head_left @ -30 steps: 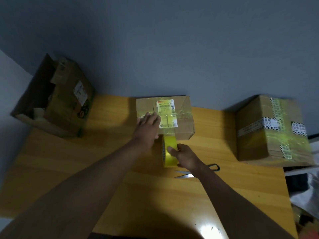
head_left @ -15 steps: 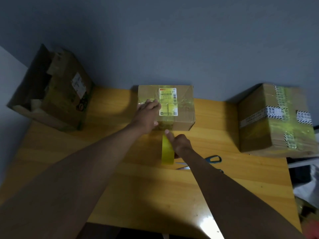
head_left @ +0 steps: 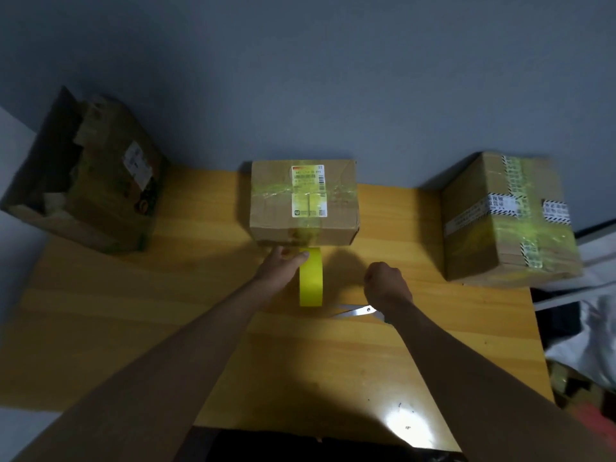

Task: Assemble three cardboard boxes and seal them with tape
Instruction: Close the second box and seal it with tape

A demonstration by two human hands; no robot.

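A small cardboard box (head_left: 273,215) with a white label and yellow tape across its top stands at the table's far middle. Just in front of it a yellow tape roll (head_left: 310,281) stands on edge, a strip running from it up the box's front face. My left hand (head_left: 283,263) grips the roll's far end, thumb on the roll's outer band. My right hand (head_left: 386,286) is curled over the handles of the scissors (head_left: 355,310), whose blades point left on the table. A taped box (head_left: 506,218) stands at the right. At the left an open box (head_left: 100,181) lies tilted.
The wooden table (head_left: 233,345) meets a grey wall at the back. Dark and white clutter (head_left: 586,328) lies past the table's right edge. The open box overhangs the table's left corner.
My left hand came off the middle box's top and took hold of the tape roll. My right hand let go of the roll and moved right onto the scissors.
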